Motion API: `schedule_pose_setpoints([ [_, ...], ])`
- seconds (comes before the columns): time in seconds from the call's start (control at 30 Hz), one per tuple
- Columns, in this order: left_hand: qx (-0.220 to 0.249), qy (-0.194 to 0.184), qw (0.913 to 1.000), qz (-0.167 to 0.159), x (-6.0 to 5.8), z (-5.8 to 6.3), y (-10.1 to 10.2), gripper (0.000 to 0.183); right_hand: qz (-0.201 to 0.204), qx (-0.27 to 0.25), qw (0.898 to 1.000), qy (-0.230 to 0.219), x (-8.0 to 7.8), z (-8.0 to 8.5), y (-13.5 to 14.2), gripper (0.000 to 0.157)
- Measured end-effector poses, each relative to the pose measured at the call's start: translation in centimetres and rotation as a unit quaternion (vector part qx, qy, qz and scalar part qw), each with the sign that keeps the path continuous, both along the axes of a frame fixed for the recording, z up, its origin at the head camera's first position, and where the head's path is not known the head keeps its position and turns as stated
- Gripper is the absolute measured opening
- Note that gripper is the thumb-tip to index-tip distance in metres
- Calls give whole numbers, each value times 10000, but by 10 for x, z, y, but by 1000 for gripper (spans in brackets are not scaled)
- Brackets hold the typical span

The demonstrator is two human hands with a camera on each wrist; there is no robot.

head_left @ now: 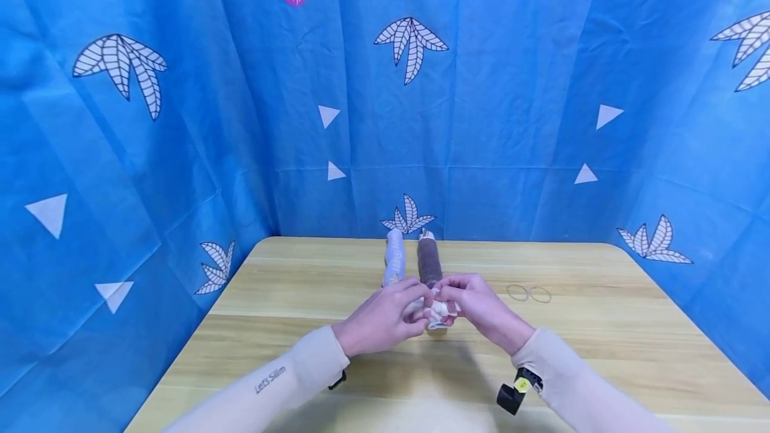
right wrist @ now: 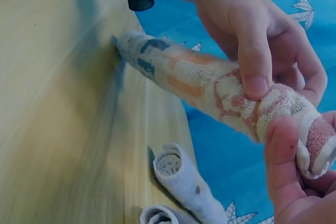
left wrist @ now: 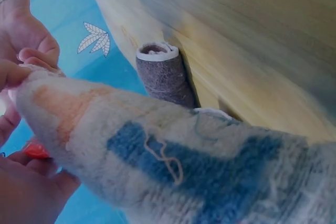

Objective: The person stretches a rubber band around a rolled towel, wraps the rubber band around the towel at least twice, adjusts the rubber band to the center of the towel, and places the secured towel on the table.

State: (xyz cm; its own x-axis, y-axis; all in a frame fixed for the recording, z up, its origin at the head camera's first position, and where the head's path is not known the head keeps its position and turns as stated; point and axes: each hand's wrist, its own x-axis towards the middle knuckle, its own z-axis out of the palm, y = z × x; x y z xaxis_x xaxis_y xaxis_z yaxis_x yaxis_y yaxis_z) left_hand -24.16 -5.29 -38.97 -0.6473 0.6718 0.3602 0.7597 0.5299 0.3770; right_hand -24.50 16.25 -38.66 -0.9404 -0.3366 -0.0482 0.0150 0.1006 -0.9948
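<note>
Both hands hold a rolled towel (right wrist: 194, 77), white with pink, orange and blue patches. Its far end slants down close to the table in the right wrist view. My left hand (head_left: 385, 316) grips the upper part with thumb and fingers; in the right wrist view this left hand (right wrist: 262, 40) lies across the roll. At the pink end, my right hand (head_left: 481, 306) pinches the bunched cloth. The roll narrows between the two hands, where a thin orange line shows. A loose thread (left wrist: 163, 156) hangs on the towel in the left wrist view.
Beyond the hands, a lavender rolled towel (head_left: 394, 259) and a brown rolled towel (head_left: 430, 260) lie side by side on the wooden table (head_left: 289, 286). Two thin rubber bands, a left band (head_left: 517, 293) and a right band (head_left: 540, 295), lie to the right. A blue curtain (head_left: 493, 119) surrounds the table.
</note>
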Motion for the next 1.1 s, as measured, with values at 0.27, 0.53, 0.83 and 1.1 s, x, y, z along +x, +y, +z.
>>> schedule_pose_setpoints([
  [0.27, 217, -272, 9986, -408, -3, -8, -5, 9, 193, 56, 9998, 4, 2, 1, -3, 20],
  [0.53, 144, 372, 9978, -537, -5, -16, -7, 17, 132, 59, 9999, -52, 1, 1, 0, 24],
  [0.83, 1052, -2103, 9694, -711, -13, -10, -14, 19, 808, 1533, 9597, 2213, 7, 5, 16, 30],
  [1.1, 1331, -2751, 9496, -701, -12, -2, -15, 22, 1079, 1474, 9348, 3046, 10, 8, 17, 20],
])
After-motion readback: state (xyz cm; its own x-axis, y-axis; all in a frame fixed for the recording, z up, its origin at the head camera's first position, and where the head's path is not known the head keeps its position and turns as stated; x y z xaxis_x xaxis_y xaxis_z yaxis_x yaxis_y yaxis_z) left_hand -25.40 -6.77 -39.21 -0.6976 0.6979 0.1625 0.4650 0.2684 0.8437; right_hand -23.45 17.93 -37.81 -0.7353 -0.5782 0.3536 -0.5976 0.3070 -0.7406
